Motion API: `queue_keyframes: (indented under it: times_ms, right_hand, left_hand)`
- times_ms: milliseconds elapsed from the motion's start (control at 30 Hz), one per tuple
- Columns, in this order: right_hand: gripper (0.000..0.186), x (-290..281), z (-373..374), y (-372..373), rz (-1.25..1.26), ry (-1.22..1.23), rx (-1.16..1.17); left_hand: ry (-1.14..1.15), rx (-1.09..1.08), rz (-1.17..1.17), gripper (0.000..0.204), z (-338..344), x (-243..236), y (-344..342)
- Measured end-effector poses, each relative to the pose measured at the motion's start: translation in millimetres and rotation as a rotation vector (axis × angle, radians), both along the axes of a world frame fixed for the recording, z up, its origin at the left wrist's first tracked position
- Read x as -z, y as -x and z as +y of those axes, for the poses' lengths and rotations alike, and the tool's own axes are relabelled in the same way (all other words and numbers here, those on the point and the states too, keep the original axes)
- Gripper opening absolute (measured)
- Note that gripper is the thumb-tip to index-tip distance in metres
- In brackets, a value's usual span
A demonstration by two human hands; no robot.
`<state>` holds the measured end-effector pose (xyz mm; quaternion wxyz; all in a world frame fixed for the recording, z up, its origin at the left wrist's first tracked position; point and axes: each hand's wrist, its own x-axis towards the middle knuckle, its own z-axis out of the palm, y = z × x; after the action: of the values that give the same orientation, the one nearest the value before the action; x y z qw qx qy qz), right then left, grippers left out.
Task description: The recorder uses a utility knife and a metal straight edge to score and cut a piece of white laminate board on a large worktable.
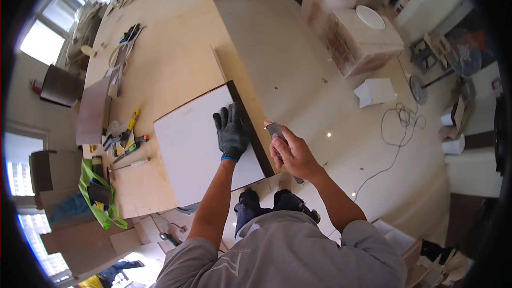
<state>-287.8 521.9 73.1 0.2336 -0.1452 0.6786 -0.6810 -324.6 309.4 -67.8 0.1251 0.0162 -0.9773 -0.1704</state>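
Your white panel (186, 138) lies flat on the near end of the table (170, 32), and its dark edge strip (248, 122) is the line to watch: it runs lengthwise away from you, leaning a little left at the far end. Your left hand (232, 134), in a dark glove, is the nearer one, resting palm down on the white face just left of that strip, fingers slightly spread and gripping nothing. Your bare right hand (293, 154) is over on the strip's other side, apart from it, with the fingers closed around a grey hand tool (275, 133); the tool's metal tip points away from you and slightly left, so the strip lies to the left of those fingers. The pale wooden surface stretches far ahead, with a yellow-and-black tool (134, 119) and a green bag (87, 181) along its left side. On the pale floor (312, 101) to your right are a white carton (375, 93) and a loosely coiled cable (396, 145)
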Motion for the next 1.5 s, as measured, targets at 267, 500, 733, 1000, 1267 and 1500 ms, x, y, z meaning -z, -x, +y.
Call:
queue_keyframes:
  times_ms: [267,500,733,1000,1267,1500]
  right_hand:
    - [0.059,-8,22,-22,0.052,0.092,0.224]
    - [0.062,-1,20,-24,0.06,0.126,0.282]
    - [0.064,5,9,-21,0.035,0.114,0.27]
    - [0.049,10,4,-5,-0.207,0.313,0.098]
    - [0.026,41,-4,1,-0.229,0.365,0.044]
    - [0.015,55,-13,2,-0.403,0.438,0.121]
  left_hand:
    - [0.06,0.0,-0.022,0.064,-1,0,-1]
    - [0.06,0.018,-0.017,0.065,-1,-5,0]
    - [0.041,-0.02,-0.001,0.062,3,-11,0]
    - [-0.015,-0.024,-0.025,0.058,4,-15,-1]
    - [0.004,-0.033,-0.05,0.059,5,-16,-1]
    - [0.006,-0.042,-0.07,0.06,2,-14,0]
